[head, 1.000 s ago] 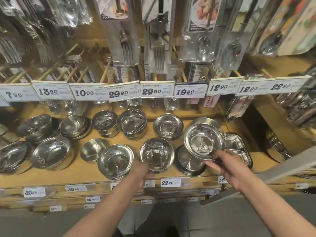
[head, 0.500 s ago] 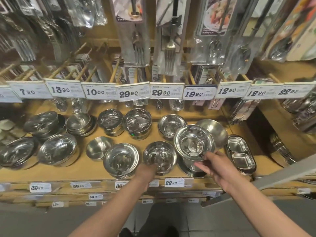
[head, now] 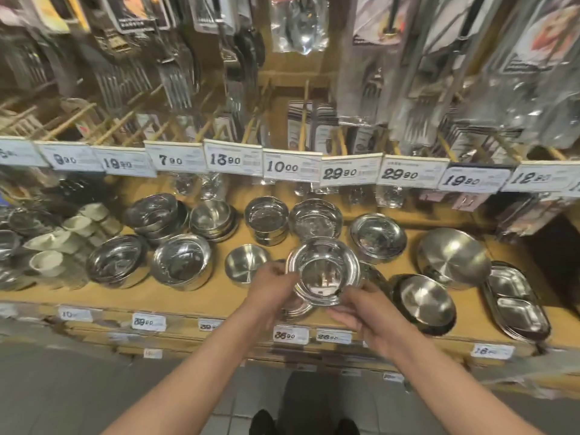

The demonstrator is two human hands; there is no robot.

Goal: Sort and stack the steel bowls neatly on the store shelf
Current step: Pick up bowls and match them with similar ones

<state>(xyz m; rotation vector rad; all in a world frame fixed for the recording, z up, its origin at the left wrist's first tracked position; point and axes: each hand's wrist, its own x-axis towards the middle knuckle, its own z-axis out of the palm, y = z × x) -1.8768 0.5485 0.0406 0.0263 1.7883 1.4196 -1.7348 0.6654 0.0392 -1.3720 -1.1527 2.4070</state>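
Steel bowl held between both hands' fingers, gripping its rim above the shelf.

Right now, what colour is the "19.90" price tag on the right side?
The 19.90 price tag has a dark, near-black frame and white face, seen in the head view.

A shop aisle selling kitchenware.

White price tags run in a row above a wooden shelf loaded with steel bowls, and more price labels line the shelf's front edge. Packaged forks and spoons hang on pegs above, and a tiled floor lies below.
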